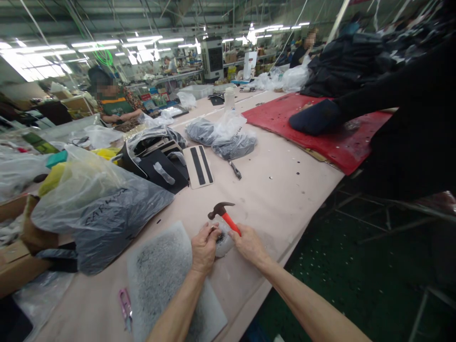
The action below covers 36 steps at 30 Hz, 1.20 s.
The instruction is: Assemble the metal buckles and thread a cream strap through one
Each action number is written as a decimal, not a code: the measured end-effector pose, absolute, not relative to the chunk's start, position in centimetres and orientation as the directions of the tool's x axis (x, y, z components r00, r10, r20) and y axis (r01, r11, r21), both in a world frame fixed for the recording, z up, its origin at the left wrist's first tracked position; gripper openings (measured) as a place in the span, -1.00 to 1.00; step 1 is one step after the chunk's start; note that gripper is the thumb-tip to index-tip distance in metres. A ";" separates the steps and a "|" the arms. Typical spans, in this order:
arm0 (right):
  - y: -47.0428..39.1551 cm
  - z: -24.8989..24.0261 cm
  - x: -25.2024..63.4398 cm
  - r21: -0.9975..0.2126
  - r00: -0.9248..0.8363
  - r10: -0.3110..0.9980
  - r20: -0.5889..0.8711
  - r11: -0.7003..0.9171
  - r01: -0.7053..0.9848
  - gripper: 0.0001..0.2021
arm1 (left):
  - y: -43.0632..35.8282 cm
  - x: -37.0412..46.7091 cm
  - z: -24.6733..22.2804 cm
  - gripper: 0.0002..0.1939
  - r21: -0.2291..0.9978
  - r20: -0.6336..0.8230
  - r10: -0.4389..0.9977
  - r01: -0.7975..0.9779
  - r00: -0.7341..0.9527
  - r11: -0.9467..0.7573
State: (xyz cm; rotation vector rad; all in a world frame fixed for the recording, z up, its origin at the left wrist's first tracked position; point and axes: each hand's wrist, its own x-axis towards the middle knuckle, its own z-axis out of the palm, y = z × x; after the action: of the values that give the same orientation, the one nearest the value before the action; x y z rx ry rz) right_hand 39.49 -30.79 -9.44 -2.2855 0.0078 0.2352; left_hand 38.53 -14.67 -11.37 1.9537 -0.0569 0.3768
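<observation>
My right hand (249, 242) is wrapped round the orange handle of a claw hammer (224, 213), whose dark head is raised above the table. Close beside it, my left hand (204, 247) has its fingers pinched together near the hammer head; what they hold is too small to name. Between my hands lies a clear plastic bag (223, 244) with small dark pieces in it. A worn, speckled whitish board (160, 266) lies flat on the table, partly under my left forearm.
Pink thread snips (125, 306) lie left of the board. Filled plastic bags (114, 209) crowd the left side. A beige panel with black strips (198, 166) and a dark-handled tool (234, 169) lie ahead. At right, a dark-sleeved person's arm rests over a red mat (270, 111).
</observation>
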 end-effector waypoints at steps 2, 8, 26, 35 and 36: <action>-30.8 -9.6 39.5 -0.737 0.982 0.077 -0.171 -0.671 -0.075 -0.82 | -14.6 38.6 -11.6 -0.87 0.876 0.307 0.113 -0.234 0.945 -0.422; -31.1 -9.3 39.6 -0.729 0.980 0.098 -0.172 -0.682 -0.060 -0.82 | -14.9 38.7 -12.1 -0.85 0.772 0.431 0.027 -0.353 0.902 -0.528; -36.0 -0.6 35.0 -0.341 0.916 0.371 0.157 -0.850 0.402 -0.71 | -15.0 38.0 -11.0 -0.85 0.719 0.438 -0.059 -0.389 0.897 -0.577; -36.3 -0.7 34.8 -0.351 0.918 0.380 0.111 -0.850 0.394 -0.78 | -15.1 38.3 -11.5 -0.86 0.646 0.528 -0.094 -0.471 0.844 -0.601; -36.2 -0.7 34.8 -0.345 0.917 0.387 0.099 -0.851 0.397 -0.80 | -15.1 38.4 -11.7 -0.88 0.631 0.551 -0.094 -0.488 0.829 -0.603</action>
State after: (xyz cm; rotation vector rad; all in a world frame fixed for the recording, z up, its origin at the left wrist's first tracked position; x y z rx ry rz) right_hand 34.80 -36.22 -0.69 -2.7146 -0.5748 -0.0370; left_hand 38.39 -15.08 -11.71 2.1703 -0.4236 0.6010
